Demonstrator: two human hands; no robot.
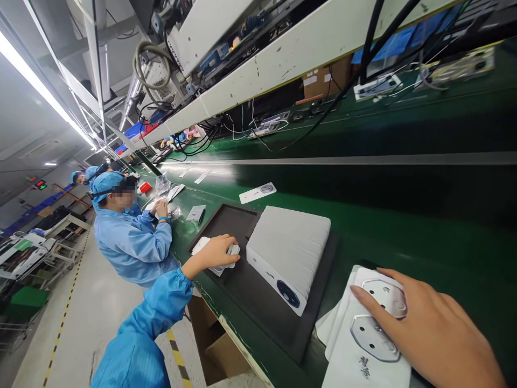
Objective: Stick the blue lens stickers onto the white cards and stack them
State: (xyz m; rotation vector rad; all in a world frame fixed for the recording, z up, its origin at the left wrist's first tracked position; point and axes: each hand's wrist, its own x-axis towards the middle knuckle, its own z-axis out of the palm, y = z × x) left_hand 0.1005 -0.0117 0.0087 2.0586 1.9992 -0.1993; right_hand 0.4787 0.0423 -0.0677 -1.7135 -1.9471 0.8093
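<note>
The left hand [218,250] is positioned at the left end of a flat rectangular black tray [278,323] with a raised rim, closed around a small stack of flat white cards [201,246]; the thumb and forefinger bracket the right end of the stack, and the contact beneath is hidden. The right hand [434,323] grips a fanned bundle of larger white printed cards [343,372] at the right of the tray, the thumb lying across the printed face and the forefinger at the far edge; the remaining fingers cannot be made out. The top card of this bundle carries two grey-outlined, many-sided figures with dark dots, plus black script. Between the hands, a thick white rectangular block [288,234], ribbed along its right side, rests in the tray; its front face bears a dark rounded print and small script. The tray rests on a glossy green worktop [347,202]. Behind the block, one long white card with a grey print [257,192] lies flat on the worktop. To the left of that card, near the tray, lies a small grey-white printed booklet [196,213]. Farther left, a co-worker in a light-blue gown and cap [129,240] has both hands together over white material at the worktop edge.
</note>
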